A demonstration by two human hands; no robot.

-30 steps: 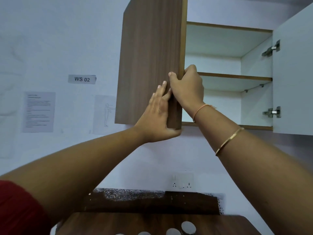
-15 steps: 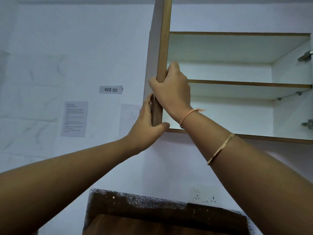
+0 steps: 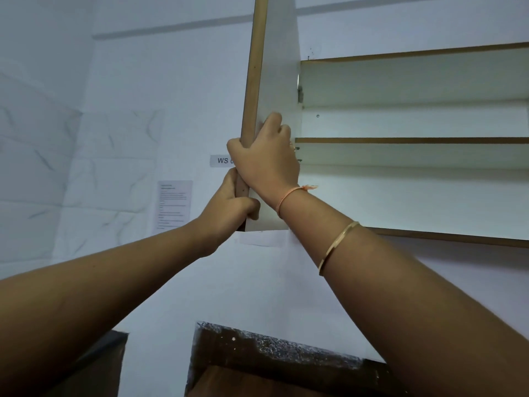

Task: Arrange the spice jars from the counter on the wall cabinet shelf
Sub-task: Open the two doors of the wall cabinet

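Observation:
The wall cabinet's left door [image 3: 276, 81] stands swung out, its white inner face toward me and its wooden edge at the left. My right hand [image 3: 266, 164] grips that edge about halfway up. My left hand [image 3: 232, 204] grips the same door at its bottom corner, just below the right hand. Inside the cabinet a middle shelf [image 3: 415, 140] and the bottom board [image 3: 446, 236] show, both bare. No spice jars are in view.
A dark speckled counter backsplash [image 3: 274, 351] and a brown wooden surface [image 3: 243, 382] lie below. On the white wall hang a "WS" label [image 3: 221, 161] and a printed sheet [image 3: 174, 206]. Marbled tiles [image 3: 57, 181] cover the wall at left.
The left door has swung further open, from showing its brown front to showing its white inside. Both hands stayed on its edge. My view tilted up and the jar lids on the counter left the frame.

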